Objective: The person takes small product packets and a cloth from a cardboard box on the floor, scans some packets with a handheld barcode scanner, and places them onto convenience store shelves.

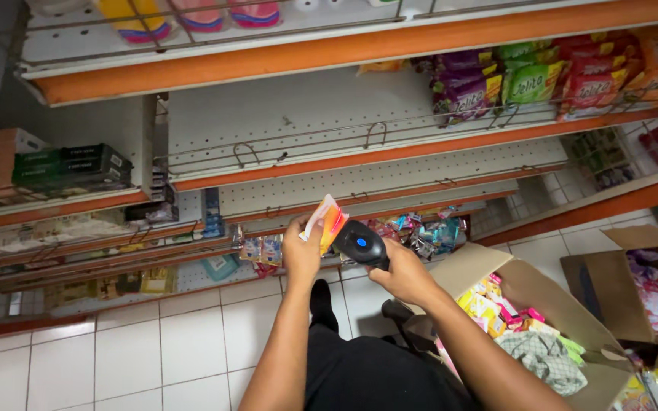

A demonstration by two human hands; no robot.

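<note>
While the person looks down between their own bare forearms, the left hand (301,251) holds up a small flat packet (324,221), glossy, white and orange, its thumb and fingers closed around the lower edge. The right hand (400,275) is wrapped around the handle of a black plastic scanner (359,243), a rounded, chunky shape with a small blue light on its back; its nose sits just beside the packet, and whether they touch cannot be told. Both are raised in front of the lower shelves (359,179), which are white perforated metal with orange front edges and thin wire rails.

Shiny purple, green and red snack bags (531,80) are stacked on an upper shelf at right. Below the hands lies a floor (154,350) of pale square tiles. At lower right an open brown cardboard box (489,262) holds bright crinkly packets and a crumpled grey-green cloth (546,358). A second open cardboard box (634,262) stands near it.
</note>
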